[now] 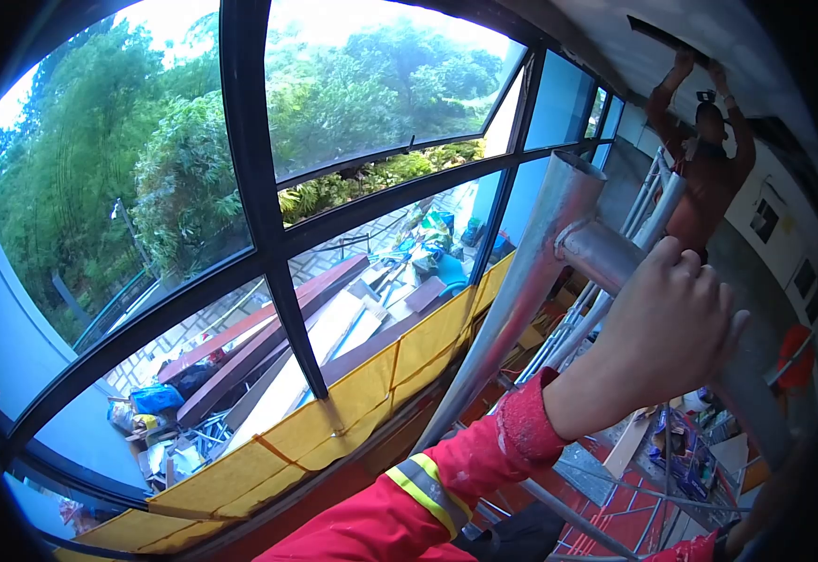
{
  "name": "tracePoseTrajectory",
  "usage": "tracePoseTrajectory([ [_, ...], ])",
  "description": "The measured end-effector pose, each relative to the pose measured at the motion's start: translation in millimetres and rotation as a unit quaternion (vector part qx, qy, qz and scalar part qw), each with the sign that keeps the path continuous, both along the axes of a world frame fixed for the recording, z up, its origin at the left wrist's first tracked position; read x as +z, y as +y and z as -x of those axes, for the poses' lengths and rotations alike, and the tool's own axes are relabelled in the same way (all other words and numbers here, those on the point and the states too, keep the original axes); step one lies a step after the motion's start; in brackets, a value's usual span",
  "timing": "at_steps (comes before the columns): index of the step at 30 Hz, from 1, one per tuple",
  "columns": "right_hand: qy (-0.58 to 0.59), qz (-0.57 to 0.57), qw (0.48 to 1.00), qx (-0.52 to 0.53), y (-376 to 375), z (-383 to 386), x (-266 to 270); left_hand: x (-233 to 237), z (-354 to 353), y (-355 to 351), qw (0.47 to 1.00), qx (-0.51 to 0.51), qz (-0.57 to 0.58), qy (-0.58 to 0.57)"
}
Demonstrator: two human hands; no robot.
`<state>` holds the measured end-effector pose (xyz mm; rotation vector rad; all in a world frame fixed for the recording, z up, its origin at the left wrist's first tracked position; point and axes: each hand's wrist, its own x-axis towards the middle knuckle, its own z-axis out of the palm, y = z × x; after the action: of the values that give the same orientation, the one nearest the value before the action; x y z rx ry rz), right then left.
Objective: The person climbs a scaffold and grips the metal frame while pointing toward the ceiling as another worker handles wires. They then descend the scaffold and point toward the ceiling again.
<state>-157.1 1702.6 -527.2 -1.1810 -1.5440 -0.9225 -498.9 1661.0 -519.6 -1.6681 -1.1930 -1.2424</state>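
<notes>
My left hand (pixel 676 328), in a red sleeve (pixel 409 506) with a yellow and silver reflective band, is closed around a grey metal scaffold rail (pixel 606 255). The rail joins an upright scaffold tube (pixel 533 272) with an open top end, just left of the hand. At the dark lower right edge, part of my right hand (pixel 760 518) shows beyond a red cuff. Its fingers are hidden in shadow, and whether it holds anything cannot be made out.
A black-framed window (pixel 264 187) fills the left side, with yellow sheeting (pixel 334 436) along its bottom. Boards and debris lie outside. At the right, another person (pixel 709 173) reaches both hands up to a ceiling opening (pixel 669 36). Scaffold parts and clutter (pixel 676 459) lie below.
</notes>
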Motion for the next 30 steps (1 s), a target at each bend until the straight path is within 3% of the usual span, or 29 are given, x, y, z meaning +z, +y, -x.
tracePoseTrajectory([
  [9, 0.032, 0.02, 0.998, 0.04, -5, 11, 3, 2, 0, -1, 1.0, 0.0, -0.005, 0.004],
  [21, -0.016, 0.01, 1.0, 0.016, -7, 10, 5, 3, 1, -3, 1.0, 0.001, -0.003, 0.004],
  [25, 0.068, -0.147, 0.986, 0.049, 26, -5, -16, 3, 1, -3, 1.0, -0.001, -0.004, 0.005],
  [30, -0.12, -0.054, 0.985, -0.109, 36, -80, -30, 4, 1, -2, 1.0, 0.003, -0.016, 0.005],
])
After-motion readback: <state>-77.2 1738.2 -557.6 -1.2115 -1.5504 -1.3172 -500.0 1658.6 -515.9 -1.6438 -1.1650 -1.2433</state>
